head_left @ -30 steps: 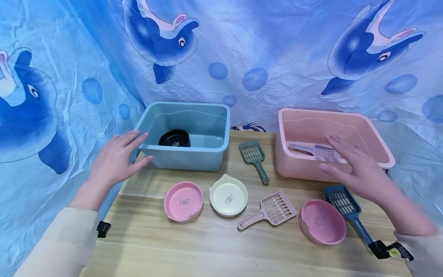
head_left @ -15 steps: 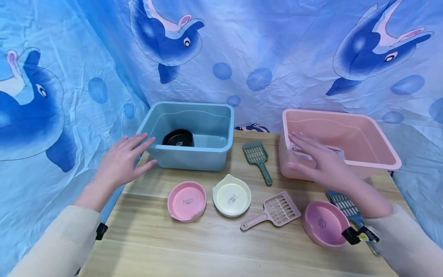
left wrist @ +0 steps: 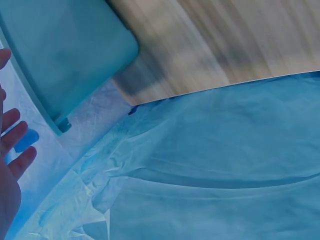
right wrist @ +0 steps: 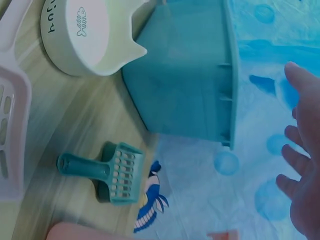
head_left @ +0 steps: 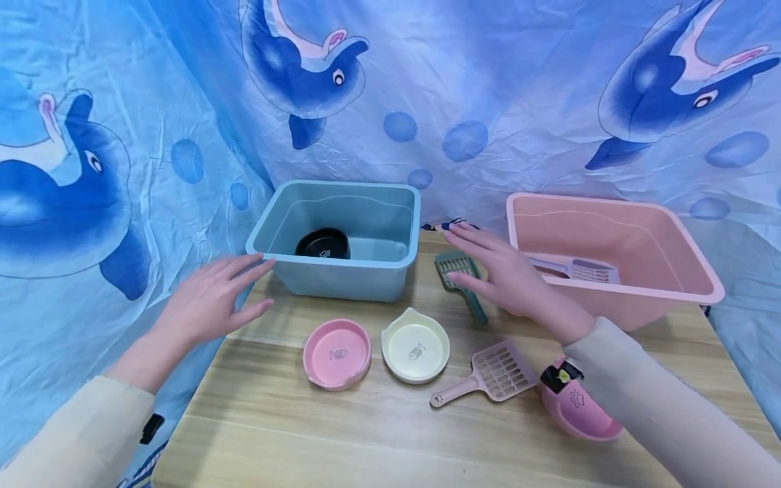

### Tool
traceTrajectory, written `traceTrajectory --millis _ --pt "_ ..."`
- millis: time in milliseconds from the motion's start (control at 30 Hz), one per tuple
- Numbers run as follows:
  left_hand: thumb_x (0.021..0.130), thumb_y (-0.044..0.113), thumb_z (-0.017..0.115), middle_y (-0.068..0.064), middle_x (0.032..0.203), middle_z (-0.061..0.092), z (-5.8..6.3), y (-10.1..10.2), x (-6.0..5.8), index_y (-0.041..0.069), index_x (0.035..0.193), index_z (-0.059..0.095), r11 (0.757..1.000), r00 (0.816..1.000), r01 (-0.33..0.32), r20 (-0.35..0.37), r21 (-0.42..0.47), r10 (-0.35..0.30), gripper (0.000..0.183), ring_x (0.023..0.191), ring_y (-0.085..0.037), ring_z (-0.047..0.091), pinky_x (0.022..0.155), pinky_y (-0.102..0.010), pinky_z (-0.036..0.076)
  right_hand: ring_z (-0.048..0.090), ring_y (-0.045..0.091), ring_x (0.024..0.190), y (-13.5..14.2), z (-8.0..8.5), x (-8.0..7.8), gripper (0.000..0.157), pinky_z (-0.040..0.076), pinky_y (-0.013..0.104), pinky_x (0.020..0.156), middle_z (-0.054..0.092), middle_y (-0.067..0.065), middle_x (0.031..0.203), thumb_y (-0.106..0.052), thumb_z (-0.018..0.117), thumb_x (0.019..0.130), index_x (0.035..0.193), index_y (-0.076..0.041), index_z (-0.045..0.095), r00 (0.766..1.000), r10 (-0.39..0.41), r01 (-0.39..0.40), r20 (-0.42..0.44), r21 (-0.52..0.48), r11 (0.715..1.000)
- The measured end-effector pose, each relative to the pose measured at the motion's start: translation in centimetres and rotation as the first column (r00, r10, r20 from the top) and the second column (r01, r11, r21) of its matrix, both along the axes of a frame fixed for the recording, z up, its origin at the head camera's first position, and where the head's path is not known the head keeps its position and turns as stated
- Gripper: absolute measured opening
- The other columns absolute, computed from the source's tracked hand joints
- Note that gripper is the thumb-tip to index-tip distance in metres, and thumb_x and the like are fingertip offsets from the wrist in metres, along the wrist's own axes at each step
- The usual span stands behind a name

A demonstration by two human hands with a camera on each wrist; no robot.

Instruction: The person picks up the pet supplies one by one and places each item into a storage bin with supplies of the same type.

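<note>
Just below the right hand (head_left: 500,271), and apart from it, the green scoop (right wrist: 102,171) lies flat on the wooden table (head_left: 274,434), between the blue bin (head_left: 342,279) and the pink bin (head_left: 616,305). That hand's fingers are extended and grasp nothing. The left hand (head_left: 204,301), fingers likewise spread and holding nothing, is at the blue bin's near left corner; whether it touches the rim I cannot tell. Dark letters run along the side of the cream bowl (head_left: 416,346), turned sideways and not surely legible. Its floor bears a fish-skeleton print, as does the light pink bowl (head_left: 337,354); the black bowl (head_left: 323,242), inside the blue bin, shows a paw.
</note>
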State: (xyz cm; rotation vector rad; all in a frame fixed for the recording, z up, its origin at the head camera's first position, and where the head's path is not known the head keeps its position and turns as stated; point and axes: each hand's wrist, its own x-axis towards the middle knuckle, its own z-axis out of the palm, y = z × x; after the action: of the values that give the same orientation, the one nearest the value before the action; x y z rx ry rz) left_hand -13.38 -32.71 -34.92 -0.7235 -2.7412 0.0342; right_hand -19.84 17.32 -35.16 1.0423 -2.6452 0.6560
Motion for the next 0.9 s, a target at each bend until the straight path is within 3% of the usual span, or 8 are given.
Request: traceTrajectory --millis 133,233,433,600,667,733,900 --pt "0.088 0.045 0.085 -0.022 0.147 0.063 -0.7 0.3 0.9 0.013 0.15 0.062 0.998 0.997 -0.049 0.068 0.039 0.047 0.073 0.127 -0.048 0.064 0.098 -0.068 0.056 0.037 0.029 0.158 -1.5 -1.0 -1.3 0.072 0.025 0.05 0.132 0.046 0.006 0.167 -0.037 0.079 0.099 0.161 -0.015 0.05 0.996 0.069 -0.07 -0.064 -0.017 0.997" --pt "0.092 0.047 0.081 -0.023 0.149 0.061 -1.5 0.9 1.4 0.013 0.152 0.06 0.99 0.982 -0.108 0.167 0.088 0.093 0.071 0.129 -0.049 0.062 0.098 -0.069 0.056 0.042 0.032 0.155 -2.5 -1.8 -2.2 0.069 0.026 0.049 0.132 0.05 0.011 0.163 -0.033 0.081 0.097 0.157 -0.01 0.055 0.986 0.117 -0.122 -0.12 -0.033 0.992" --pt "0.099 0.049 0.075 -0.024 0.149 0.061 -4.2 1.9 1.7 0.009 0.153 0.058 0.959 0.922 -0.198 0.371 0.205 0.111 0.07 0.134 -0.049 0.06 0.104 -0.07 0.052 0.047 0.035 0.151 -4.4 -2.9 -3.2 0.062 0.034 0.053 0.127 0.056 0.013 0.158 -0.03 0.082 0.096 0.15 -0.008 0.062 0.973 0.168 -0.176 -0.16 -0.04 0.984" --pt "0.099 0.043 0.076 -0.022 0.145 0.065 -6.7 2.4 1.4 0.002 0.149 0.06 0.906 0.872 -0.254 0.486 0.34 0.062 0.067 0.124 -0.044 0.068 0.099 -0.062 0.059 0.051 0.037 0.147 -5.7 -3.8 -3.8 0.057 0.037 0.055 0.125 0.059 0.015 0.155 -0.027 0.083 0.095 0.145 -0.006 0.066 0.968 0.178 -0.194 -0.177 -0.075 0.978" --pt "0.1 0.042 0.076 -0.021 0.142 0.067 -7.4 2.6 1.4 0.001 0.148 0.06 0.874 0.837 -0.298 0.545 0.383 0.047 0.066 0.12 -0.041 0.071 0.096 -0.057 0.062 0.051 0.036 0.147 -6.0 -4.2 -3.9 0.057 0.038 0.055 0.124 0.059 0.015 0.154 -0.027 0.083 0.095 0.145 -0.007 0.066 0.969 0.171 -0.188 -0.18 -0.083 0.979" --pt "0.101 0.04 0.075 -0.021 0.139 0.069 -8.0 3.0 1.4 -0.001 0.148 0.06 0.84 0.79 -0.351 0.612 0.414 0.029 0.064 0.117 -0.038 0.072 0.094 -0.052 0.063 0.051 0.035 0.148 -6.2 -4.6 -4.0 0.057 0.04 0.053 0.123 0.06 0.013 0.153 -0.028 0.082 0.095 0.145 -0.007 0.066 0.969 0.164 -0.183 -0.184 -0.088 0.979" --pt "0.102 0.033 0.075 -0.019 0.13 0.072 -8.8 3.9 1.9 -0.003 0.149 0.056 0.708 0.625 -0.532 0.779 0.464 -0.042 0.062 0.112 -0.031 0.073 0.084 -0.042 0.067 0.054 0.034 0.146 -6.6 -5.4 -4.2 0.054 0.043 0.049 0.122 0.063 0.012 0.151 -0.028 0.082 0.096 0.143 -0.006 0.068 0.959 0.167 -0.2 -0.23 -0.128 0.971"
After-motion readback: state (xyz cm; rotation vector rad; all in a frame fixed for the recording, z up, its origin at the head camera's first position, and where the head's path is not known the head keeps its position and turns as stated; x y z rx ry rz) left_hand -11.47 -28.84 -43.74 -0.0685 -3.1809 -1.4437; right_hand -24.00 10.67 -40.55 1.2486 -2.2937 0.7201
